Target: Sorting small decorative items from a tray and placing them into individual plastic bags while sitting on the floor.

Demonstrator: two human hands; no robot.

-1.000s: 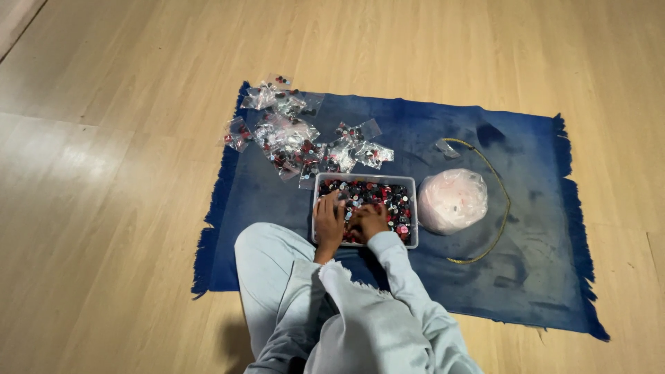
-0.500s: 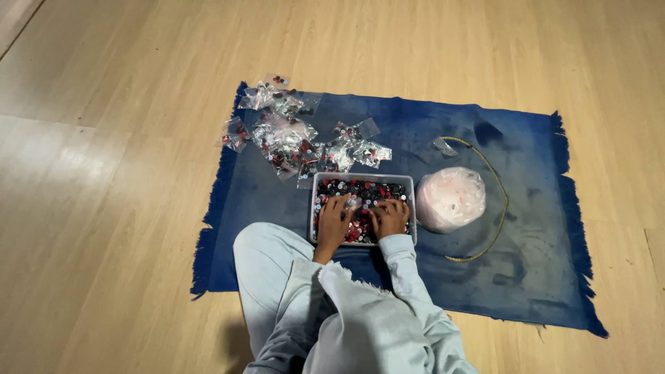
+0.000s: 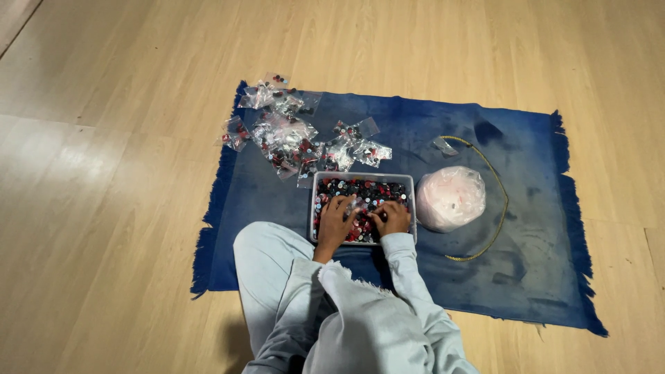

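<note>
A wooden floor [image 3: 125, 208] is seen from above, and a blue rug [image 3: 526, 228] with fringed ends is spread on it. The near part of the rug is covered by the knees and sleeves of the person, dressed in pale grey. To the right of the middle a round clear bag [image 3: 451, 197] with pale pink contents is placed, and a thin yellow cord [image 3: 500, 208] is curved around its far and right side. At the far left corner of the rug a heap of small clear bags [image 3: 291, 135] with red and dark pieces is scattered, partly over the edge onto the floor. Just near of this heap a grey rectangular tray [image 3: 364, 179] is set, filled with small red, black and white pieces [image 3: 367, 190]. Both hands are laid in the near half of the tray, on the pieces. The left hand [image 3: 337, 220] is spread with fingers apart and pressed into the pieces. The right hand [image 3: 393, 217] is bent, the fingers drawn together over the pieces; whether a piece is pinched cannot be told.
</note>
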